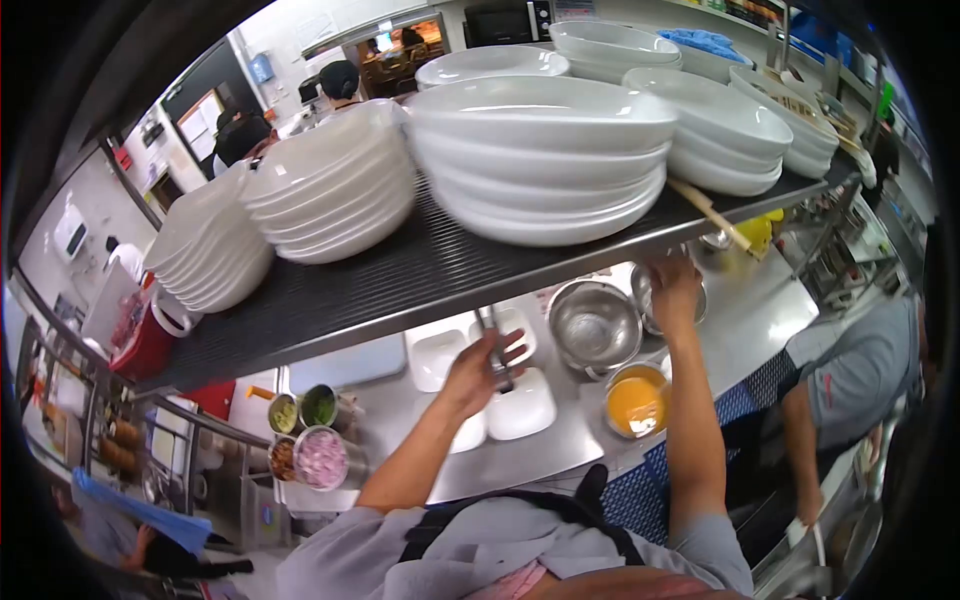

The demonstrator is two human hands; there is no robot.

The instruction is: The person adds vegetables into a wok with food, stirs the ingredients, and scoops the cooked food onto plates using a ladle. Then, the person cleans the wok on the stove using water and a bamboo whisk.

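Observation:
My left hand (478, 372) is wrapped round a metal utensil (492, 345), perhaps tongs, above several square white dishes (521, 405) on the steel counter. Under the shelf's front edge, my right hand (672, 285) reaches over a small steel bowl (690, 305); its fingertips are hidden or blurred. A larger steel bowl (595, 325) sits between my hands. Nearer to me is a round container of orange-yellow liquid (636, 402). Metal containers at the left hold chopped pink onion (321, 458), chopped greens (318, 405) and other pieces.
Stacks of white bowls (540, 160) fill a dark ribbed shelf (440, 250) above the counter (570, 440). A wooden stick (712, 215) juts over its edge. A person in a grey shirt (865, 365) stands at the right. Other people are beyond the shelf and at the lower left.

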